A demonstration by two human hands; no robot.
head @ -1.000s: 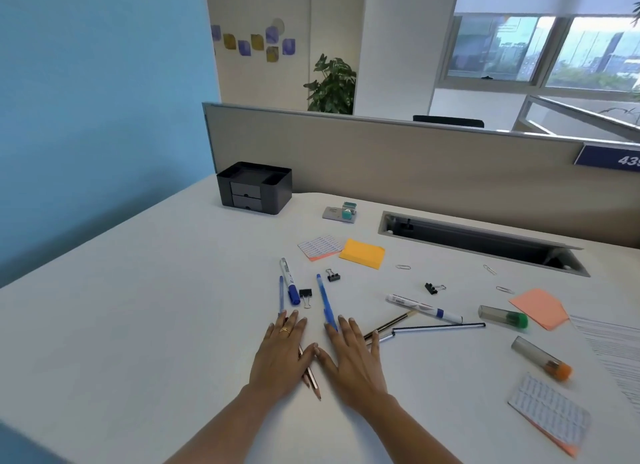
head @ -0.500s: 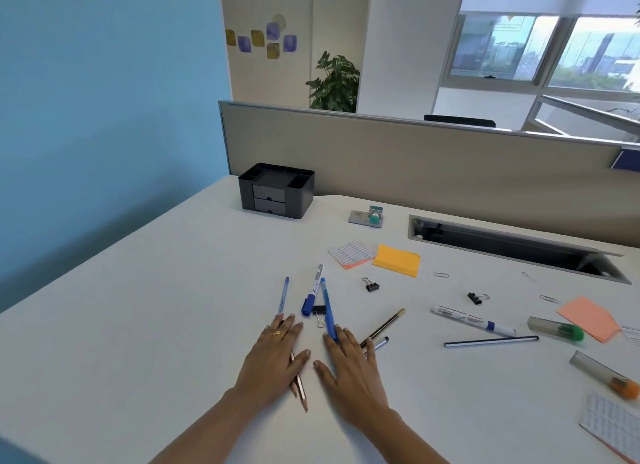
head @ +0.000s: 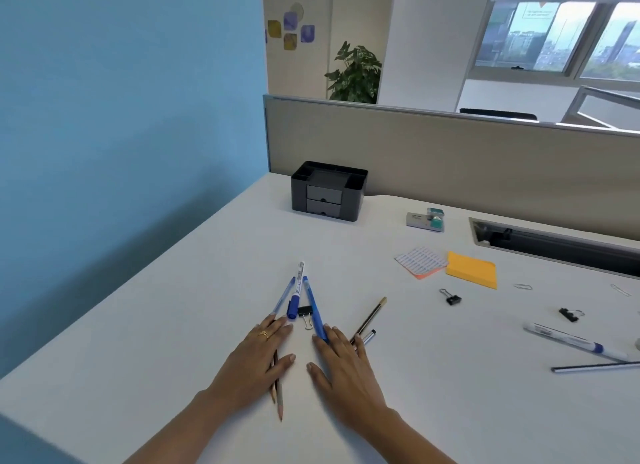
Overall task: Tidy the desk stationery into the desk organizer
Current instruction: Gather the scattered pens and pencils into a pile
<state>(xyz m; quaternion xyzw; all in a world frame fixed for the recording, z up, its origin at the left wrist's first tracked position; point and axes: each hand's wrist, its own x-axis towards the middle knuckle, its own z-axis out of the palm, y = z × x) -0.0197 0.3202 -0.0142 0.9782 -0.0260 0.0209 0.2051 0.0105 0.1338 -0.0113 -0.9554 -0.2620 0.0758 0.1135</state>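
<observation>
Both flat and released near the front edge of the desk (head: 173,325): left hand (head: 258,363) over two pencils (head: 277,391), right hand (head: 343,370) on a blue pen (head: 313,304). Needed to rake these into one bundle before gripping, then carry it to the organizer (head: 329,190) at the far left corner, minding the binder clip (head: 304,313) just beside that pen.

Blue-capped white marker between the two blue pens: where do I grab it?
Probably pinch the marker by its white far end, from above, left hand: it lies flat, that end juts out alone, and the binder clip crowds its cap.
</observation>
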